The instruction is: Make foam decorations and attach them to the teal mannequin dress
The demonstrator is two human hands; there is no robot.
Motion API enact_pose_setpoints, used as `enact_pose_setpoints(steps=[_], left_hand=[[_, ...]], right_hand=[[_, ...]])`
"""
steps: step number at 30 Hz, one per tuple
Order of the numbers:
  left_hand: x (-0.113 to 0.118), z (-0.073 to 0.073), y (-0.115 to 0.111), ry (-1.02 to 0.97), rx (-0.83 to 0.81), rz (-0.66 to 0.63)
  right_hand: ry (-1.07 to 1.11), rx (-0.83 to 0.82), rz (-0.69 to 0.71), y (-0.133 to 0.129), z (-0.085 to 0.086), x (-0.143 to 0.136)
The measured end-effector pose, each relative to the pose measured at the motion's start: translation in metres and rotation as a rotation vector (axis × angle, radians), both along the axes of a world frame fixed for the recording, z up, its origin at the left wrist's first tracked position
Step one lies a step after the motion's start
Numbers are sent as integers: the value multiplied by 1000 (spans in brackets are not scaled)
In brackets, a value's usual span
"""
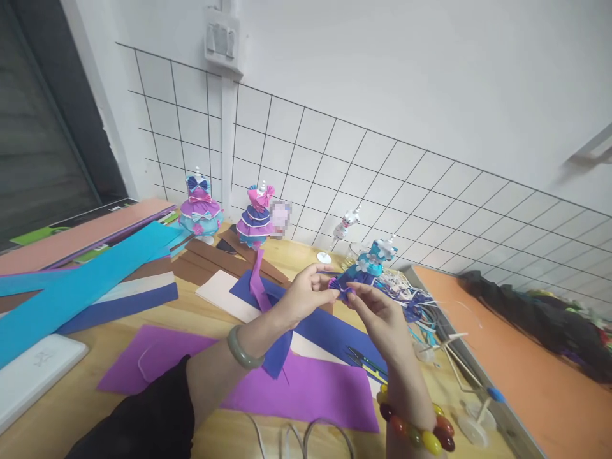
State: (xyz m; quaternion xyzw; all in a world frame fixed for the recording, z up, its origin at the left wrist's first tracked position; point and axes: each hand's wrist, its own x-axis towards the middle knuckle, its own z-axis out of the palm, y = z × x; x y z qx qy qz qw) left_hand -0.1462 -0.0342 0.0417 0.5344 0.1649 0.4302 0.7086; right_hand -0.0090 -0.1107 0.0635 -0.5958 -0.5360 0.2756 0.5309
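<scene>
My left hand (303, 296) pinches one side of a small pleated purple piece (341, 287), which looks like crepe paper or fabric. On the other side, my right hand (380, 315) grips the same piece between thumb and fingers. Just behind it stands a mini dress form in a blue dress (375, 261), partly hidden by my fingers. Below my hands lie a dark blue strip (320, 335), a wide purple sheet (310, 395) and yellow-handled thread snips (366, 363). A narrow purple strip (258, 284) lies to the left.
Two dressed mini forms (201, 210) (258, 217) and a bare white mini form (347, 223) stand along the wire grid (306, 146). Turquoise strips (90, 280) and a white box-like device (43, 376) occupy the left. Tangled cords and scraps (406, 293) lie at right, beside an orange surface (516, 357).
</scene>
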Motion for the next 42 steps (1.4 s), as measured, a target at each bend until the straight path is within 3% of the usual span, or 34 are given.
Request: enact_pose_setpoints(steps=[12, 19, 28, 42], left_hand=[[-1, 0, 0, 8, 9, 32], [-1, -2, 2, 64, 100, 54], [-3, 2, 6, 17, -30, 46], [-6, 3, 7, 44, 19, 67]], right_hand=[[8, 63, -17, 3, 0, -7], [76, 72, -50, 6, -3, -6], [61, 126, -94, 7, -2, -7], [76, 78, -66, 10, -5, -12]])
